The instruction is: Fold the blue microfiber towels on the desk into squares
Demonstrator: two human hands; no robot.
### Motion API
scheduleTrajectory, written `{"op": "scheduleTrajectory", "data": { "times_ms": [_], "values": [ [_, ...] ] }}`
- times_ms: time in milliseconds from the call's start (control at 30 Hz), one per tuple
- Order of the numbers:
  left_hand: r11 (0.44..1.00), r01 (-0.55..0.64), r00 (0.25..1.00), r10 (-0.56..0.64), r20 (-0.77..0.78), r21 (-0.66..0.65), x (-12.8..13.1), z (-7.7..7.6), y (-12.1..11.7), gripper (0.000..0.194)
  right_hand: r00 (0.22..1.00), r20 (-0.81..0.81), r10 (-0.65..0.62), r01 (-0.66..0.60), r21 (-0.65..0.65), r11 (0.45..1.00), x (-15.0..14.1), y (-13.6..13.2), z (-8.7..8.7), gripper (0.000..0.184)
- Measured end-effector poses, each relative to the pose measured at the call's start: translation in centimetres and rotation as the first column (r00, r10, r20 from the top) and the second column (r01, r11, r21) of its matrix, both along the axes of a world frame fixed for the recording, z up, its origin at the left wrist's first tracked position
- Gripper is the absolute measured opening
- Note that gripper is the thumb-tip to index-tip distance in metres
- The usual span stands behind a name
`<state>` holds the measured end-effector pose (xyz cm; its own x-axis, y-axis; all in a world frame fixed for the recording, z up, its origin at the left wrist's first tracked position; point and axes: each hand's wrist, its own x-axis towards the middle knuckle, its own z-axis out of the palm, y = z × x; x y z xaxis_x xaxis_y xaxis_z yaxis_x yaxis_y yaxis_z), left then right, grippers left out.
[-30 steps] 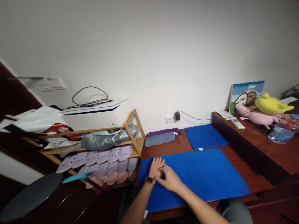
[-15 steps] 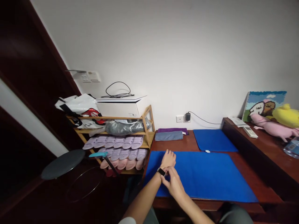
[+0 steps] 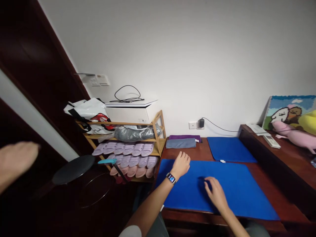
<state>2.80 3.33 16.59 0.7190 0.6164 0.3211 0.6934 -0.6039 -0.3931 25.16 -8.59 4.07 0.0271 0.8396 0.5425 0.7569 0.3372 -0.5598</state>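
Observation:
My left hand [image 3: 181, 163] rests palm down over the left part of a large blue mat [image 3: 234, 184], its fingers loosely bent and slightly apart, holding nothing. On that wrist sits a smartwatch [image 3: 171, 178] with its screen lit. To the right, my right hand [image 3: 216, 193] hovers above the same mat, thumb apart from the fingers, with nothing visible in it. Behind the hands lie a folded grey-blue cloth [image 3: 181, 143] and a purple cloth [image 3: 184, 137]. A smaller blue mat [image 3: 229, 149] lies at the back of the table.
Another person's blurred hand [image 3: 18, 158] reaches in at left, above a dark round stool [image 3: 74, 169]. A wooden rack [image 3: 158, 144] holds rows of slippers, a white box [image 3: 128, 113] and a bag. On the raised right ledge are a remote [image 3: 272, 141] and a pink plush toy [image 3: 293, 133].
My right hand has left the watch on my left wrist and moved right over the mat. The watch screen has lit up. Another person's hand has appeared at the left. The view has turned left.

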Motion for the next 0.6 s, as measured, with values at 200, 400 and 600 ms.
{"op": "scheduleTrajectory", "data": {
  "times_ms": [200, 400, 600],
  "values": [
    [0.998, -0.005, 1.000, 0.006, 0.008, -0.068, -0.9, -2.2, 1.7, 0.041, 0.919, 0.290, -0.266, 0.302, -0.086, 0.950, 13.9, 1.6, -5.5, 0.055],
    [0.984, -0.046, 0.995, 0.061, 0.084, -0.173, -2.0, -5.2, 4.1, 0.038, 0.847, 0.399, -0.353, 0.467, -0.240, 0.851, 17.5, 1.0, -8.8, 0.076],
    [0.922, -0.276, 0.934, 0.324, 0.149, -0.273, -8.7, -9.7, 4.8, 0.044, 0.876, 0.344, -0.338, 0.446, -0.310, 0.840, 18.0, 1.0, -11.0, 0.077]
  ]
}}
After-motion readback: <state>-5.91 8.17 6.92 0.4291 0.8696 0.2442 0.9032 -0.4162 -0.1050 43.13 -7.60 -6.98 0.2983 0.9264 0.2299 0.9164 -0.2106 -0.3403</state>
